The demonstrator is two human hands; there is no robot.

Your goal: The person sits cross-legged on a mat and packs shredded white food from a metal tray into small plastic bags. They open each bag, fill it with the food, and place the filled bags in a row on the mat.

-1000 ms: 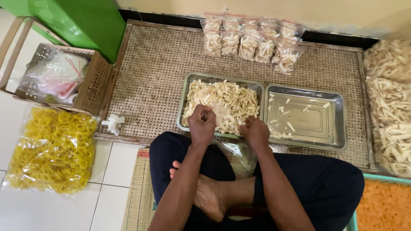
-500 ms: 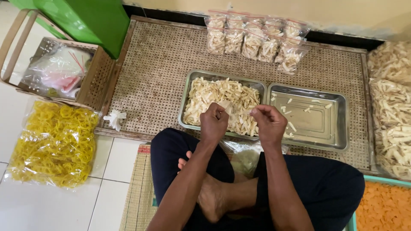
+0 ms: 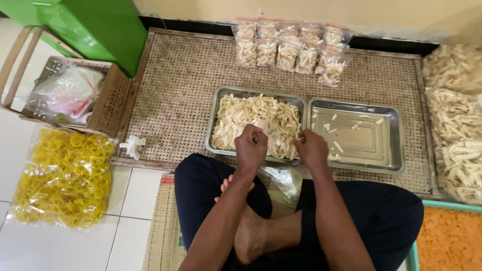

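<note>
Nearest us, crossed legs in dark trousers point(image 3: 211, 190) on a woven floor mat point(image 3: 160, 236), and a clear plastic bag point(image 3: 283, 180) slumped in the lap, just below both hands. The left hand point(image 3: 251, 148) is curled into a fist over the near rim of the full steel tray point(image 3: 217, 108); whether anything sits inside that fist, I cannot tell. The right hand point(image 3: 312, 149) is closed too, fingers bunched at the same rim, contents hidden. The pale snack sticks point(image 3: 251, 118) lie straight ahead of both hands, heaped every which way, touching the left knuckles, so the left is the closer one. Just beside, to the right, the second tray point(image 3: 396, 150) holds only scattered bits. Farther back on the rattan platform point(image 3: 181, 80), a row of filled packets point(image 3: 291, 50) against the wall
</note>
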